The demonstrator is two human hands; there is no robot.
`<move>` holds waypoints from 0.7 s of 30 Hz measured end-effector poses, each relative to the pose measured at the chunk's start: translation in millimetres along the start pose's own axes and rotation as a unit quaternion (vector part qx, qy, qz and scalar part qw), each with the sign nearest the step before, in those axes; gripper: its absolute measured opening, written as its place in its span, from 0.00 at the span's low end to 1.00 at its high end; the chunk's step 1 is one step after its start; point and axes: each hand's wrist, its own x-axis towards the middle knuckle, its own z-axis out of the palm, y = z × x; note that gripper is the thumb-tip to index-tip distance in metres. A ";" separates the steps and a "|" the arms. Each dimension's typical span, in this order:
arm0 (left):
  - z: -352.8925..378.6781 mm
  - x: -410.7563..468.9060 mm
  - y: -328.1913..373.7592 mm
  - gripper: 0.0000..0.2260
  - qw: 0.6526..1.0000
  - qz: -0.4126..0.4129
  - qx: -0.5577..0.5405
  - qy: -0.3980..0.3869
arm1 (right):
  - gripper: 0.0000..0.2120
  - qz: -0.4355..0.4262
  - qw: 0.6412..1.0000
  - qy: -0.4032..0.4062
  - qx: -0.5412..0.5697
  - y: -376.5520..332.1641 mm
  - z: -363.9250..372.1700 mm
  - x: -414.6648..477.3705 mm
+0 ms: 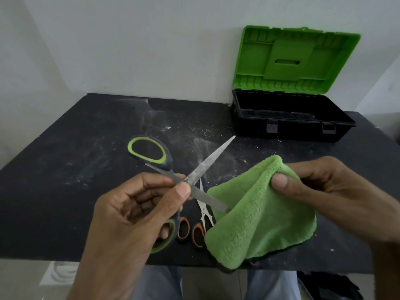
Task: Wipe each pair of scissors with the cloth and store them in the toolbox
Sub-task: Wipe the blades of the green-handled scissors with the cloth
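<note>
Head view, from the left: the dark table [65, 169] is streaked with pale dust, which I take as the reason the blades need wiping.

The left hand [134, 208] grips the green-handled scissors [207, 161] above the table. A finger is hooked through the lower loop and the thumb [183, 191] presses near the pivot. They are spread wide into a cross, one blade pointing up and away, the other angled down to the right. I judge they are opened like this so each blade can be reached alone, with the thumb steadying the joint against the rubbing.

Just right of that hand, the small orange-handled scissors [201, 213] lie flat on the table with blades closed, pointing away. They seem to be waiting their turn.

The lower blade's tip meets a fold of the green cloth [259, 217]; whether it is inside the fold I cannot tell. The right hand [337, 191] pinches the cloth's upper fold between thumb and fingers, so the rest drapes down to the table's near edge. That leaves a pocket for the blade, as I read it.

Far right, well apart from the hands, the toolbox [292, 129] stands by the wall with its green lid [298, 59] raised. What I can see of the black tray holds nothing, so I judge storage has not begun.
</note>
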 end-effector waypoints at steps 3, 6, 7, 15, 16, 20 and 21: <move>-0.3 -1.0 -0.8 0.10 1.000 -0.002 0.015 -0.022 | 0.14 -0.001 1.000 0.006 0.002 0.5 0.2 0.5; 0.7 -1.0 -4.3 0.10 0.999 -0.015 0.017 -0.039 | 0.14 0.003 1.000 0.004 0.011 1.1 0.6 1.2; 0.9 -0.5 -5.0 0.09 0.999 -0.015 0.017 -0.038 | 0.14 0.004 1.000 0.003 0.013 1.5 0.2 1.1; 0.1 2.7 -3.1 0.10 1.000 -0.010 0.005 -0.021 | 0.14 0.005 1.000 0.017 0.015 2.6 -5.0 -3.0; 0.6 2.8 -3.4 0.10 1.000 -0.010 0.004 -0.018 | 0.14 0.008 1.000 0.011 0.009 2.3 -4.1 -3.2; 5.6 1.7 -5.1 0.10 1.000 -0.011 -0.006 0.000 | 0.14 0.028 0.999 -0.035 -0.005 5.2 10.2 -1.4; 7.8 1.1 -5.6 0.10 1.000 -0.009 -0.007 -0.002 | 0.15 0.032 0.998 -0.044 -0.010 5.6 16.1 0.2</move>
